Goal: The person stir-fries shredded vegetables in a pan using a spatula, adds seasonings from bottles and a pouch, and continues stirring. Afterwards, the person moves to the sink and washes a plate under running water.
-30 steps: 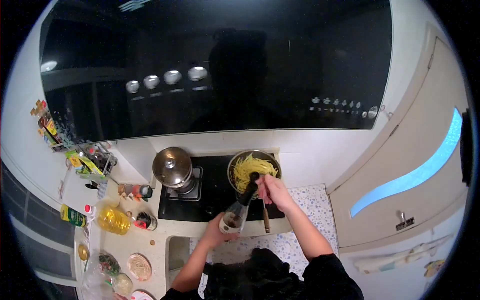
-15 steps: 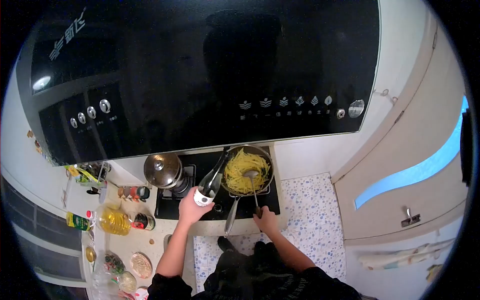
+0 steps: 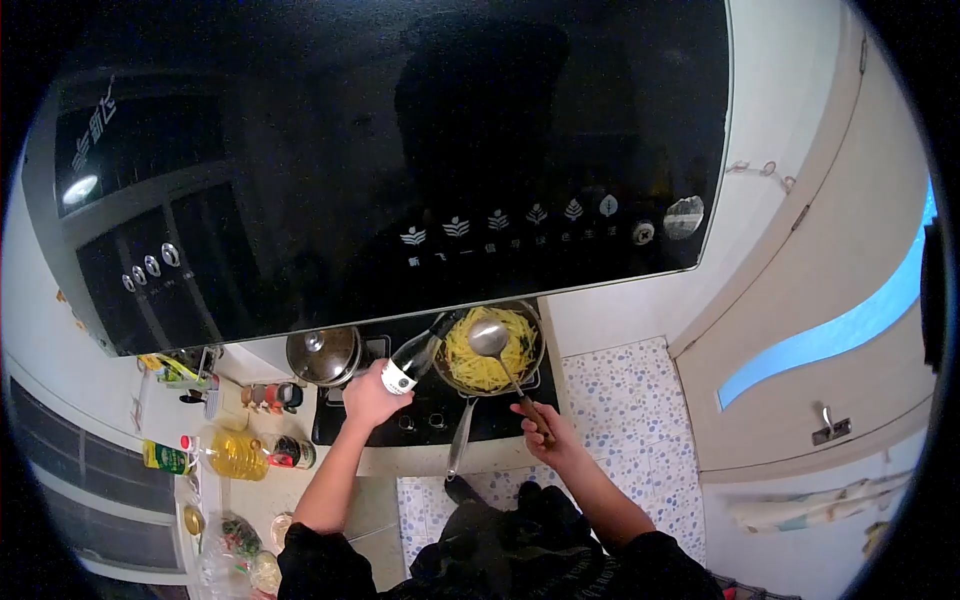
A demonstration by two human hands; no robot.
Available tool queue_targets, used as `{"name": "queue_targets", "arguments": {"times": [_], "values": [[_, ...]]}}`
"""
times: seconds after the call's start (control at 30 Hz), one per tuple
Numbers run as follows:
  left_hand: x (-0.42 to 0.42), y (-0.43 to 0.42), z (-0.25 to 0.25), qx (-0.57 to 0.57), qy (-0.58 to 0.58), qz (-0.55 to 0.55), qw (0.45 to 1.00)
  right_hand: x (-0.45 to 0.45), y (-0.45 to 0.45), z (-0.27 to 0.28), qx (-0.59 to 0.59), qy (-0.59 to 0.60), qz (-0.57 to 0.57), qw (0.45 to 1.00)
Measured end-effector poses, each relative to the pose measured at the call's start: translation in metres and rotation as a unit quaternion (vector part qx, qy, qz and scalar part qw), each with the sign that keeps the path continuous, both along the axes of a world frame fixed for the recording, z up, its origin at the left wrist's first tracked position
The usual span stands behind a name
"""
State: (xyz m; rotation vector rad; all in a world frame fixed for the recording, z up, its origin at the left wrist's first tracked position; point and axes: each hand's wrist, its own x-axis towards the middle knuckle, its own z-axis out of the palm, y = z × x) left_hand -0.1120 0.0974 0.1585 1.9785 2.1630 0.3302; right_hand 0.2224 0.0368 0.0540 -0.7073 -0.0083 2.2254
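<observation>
My left hand [image 3: 376, 398] is wrapped round a dark glass bottle with a white label [image 3: 409, 364]. The bottle is tilted, its neck reaching to the left rim of a frying pan. Yellow shredded strips, probably potato, [image 3: 472, 372] with a few green bits fill the pan, whose handle [image 3: 461, 440] points toward me. In my right hand [image 3: 556, 440] is the dark grip of a ladle [image 3: 488, 338]. Its metal bowl is above the strips, rounded side facing up. Whether liquid is leaving the bottle, I cannot tell.
A lidded pot [image 3: 324, 358] stands on the left of the black gas stove [image 3: 330, 425]. Left on the counter are an oil jug [image 3: 238, 452], a dark sauce bottle [image 3: 290, 452], spice jars [image 3: 272, 397] and bagged vegetables [image 3: 238, 535]. The range hood [image 3: 380, 180] overhangs the stove.
The ladle's bowl has come up out of the strips and turned over. My right hand has shifted slightly right. My left hand still grips the tilted bottle. The view has shifted a little.
</observation>
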Motion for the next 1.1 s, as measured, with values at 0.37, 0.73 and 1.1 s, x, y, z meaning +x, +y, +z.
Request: {"name": "queue_targets", "arguments": {"times": [0.37,0.73,1.1], "values": [[-0.004,0.015,-0.001,0.001,0.086,-0.039,0.996,-0.005,-0.004,-0.013,0.008,0.009,0.018,1.0],[0.005,0.016,0.015,-0.057,0.127,-0.037,0.99,-0.004,-0.006,-0.006,0.034,-0.024,0.034,0.999],[0.007,0.016,0.021,-0.076,0.158,-0.042,0.984,-0.006,-0.01,-0.002,0.031,-0.03,0.019,0.999]]}}
